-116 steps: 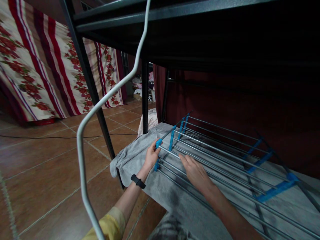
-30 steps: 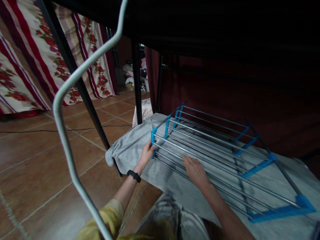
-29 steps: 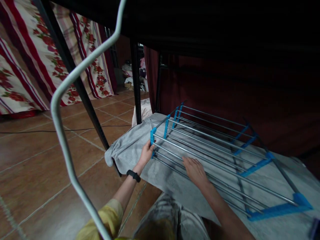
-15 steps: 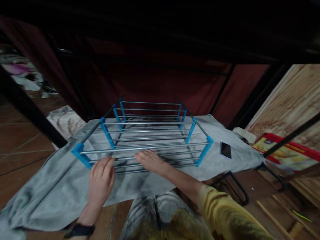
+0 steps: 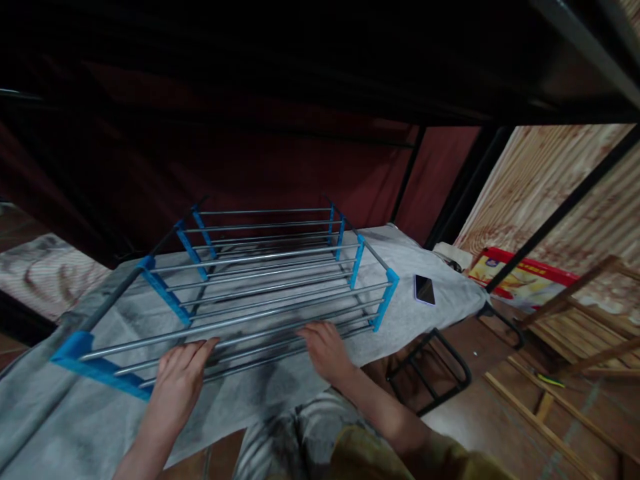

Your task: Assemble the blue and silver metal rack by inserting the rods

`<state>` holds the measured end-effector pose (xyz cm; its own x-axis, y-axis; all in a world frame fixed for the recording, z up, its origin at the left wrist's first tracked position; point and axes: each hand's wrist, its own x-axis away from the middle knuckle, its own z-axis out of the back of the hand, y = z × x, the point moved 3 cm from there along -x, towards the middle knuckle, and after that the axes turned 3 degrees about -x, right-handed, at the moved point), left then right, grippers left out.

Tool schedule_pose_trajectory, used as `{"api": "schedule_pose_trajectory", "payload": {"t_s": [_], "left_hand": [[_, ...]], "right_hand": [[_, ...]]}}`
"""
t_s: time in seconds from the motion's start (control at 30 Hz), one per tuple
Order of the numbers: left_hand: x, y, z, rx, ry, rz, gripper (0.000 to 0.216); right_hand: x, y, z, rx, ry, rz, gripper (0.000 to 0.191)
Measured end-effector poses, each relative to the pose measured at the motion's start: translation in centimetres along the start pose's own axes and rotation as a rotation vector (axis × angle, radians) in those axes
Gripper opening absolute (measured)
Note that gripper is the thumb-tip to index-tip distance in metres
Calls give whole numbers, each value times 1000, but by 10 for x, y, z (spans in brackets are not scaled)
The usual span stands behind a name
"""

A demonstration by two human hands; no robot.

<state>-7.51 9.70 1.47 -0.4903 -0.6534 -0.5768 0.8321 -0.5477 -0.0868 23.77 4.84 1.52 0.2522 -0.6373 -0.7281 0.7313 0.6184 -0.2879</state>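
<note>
A shoe rack [image 5: 240, 321] of thin metal tubes with blue plastic side pieces lies on a grey-white sheet [image 5: 260, 393]. Its bars run left to right in front of me. My left hand [image 5: 181, 373] has its fingers bent over the near bars, towards the blue left end piece [image 5: 105, 367]. Right of the middle, my right hand [image 5: 324, 350] curls its fingers over the near lower bars. Its fingertips are partly hidden by the bars and the hand. The blue right end piece [image 5: 386, 301] stands beyond that hand.
A phone [image 5: 425, 290] lies on the sheet right of the rack. Dark bed posts [image 5: 565, 220] and an overhead frame surround it. On the floor to the right are a black metal frame [image 5: 453, 387], a red-yellow box [image 5: 520, 277] and wooden pieces [image 5: 543, 407].
My view has turned to the right, so the rack's left end appears nearer and larger. Both hands stay at the near bars, set further apart in the picture.
</note>
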Motion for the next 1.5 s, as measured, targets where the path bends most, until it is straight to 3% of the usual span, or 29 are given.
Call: {"api": "schedule_pose_trajectory", "payload": {"t_s": [0.1,0.17,0.27,0.37,0.53,0.83,1.5], "left_hand": [[-3,-1,0,10,12,7,40],[-4,-1,-1,16,11,20,40],[-5,0,-1,31,-1,32,40],[-5,2,-1,44,-5,34,40],[-7,3,0,44,3,32,41],[-10,0,-1,24,-9,51,40],[-8,-7,-3,49,-21,51,38]], "right_hand": [[49,57,42,-20,340,-432,19],[69,92,67,28,517,-629,18],[75,126,88,5,567,-716,29],[72,143,94,-58,559,-754,38],[59,152,89,-127,459,-745,48],[50,159,96,-22,412,-801,26],[50,154,97,66,333,-860,30]]}}
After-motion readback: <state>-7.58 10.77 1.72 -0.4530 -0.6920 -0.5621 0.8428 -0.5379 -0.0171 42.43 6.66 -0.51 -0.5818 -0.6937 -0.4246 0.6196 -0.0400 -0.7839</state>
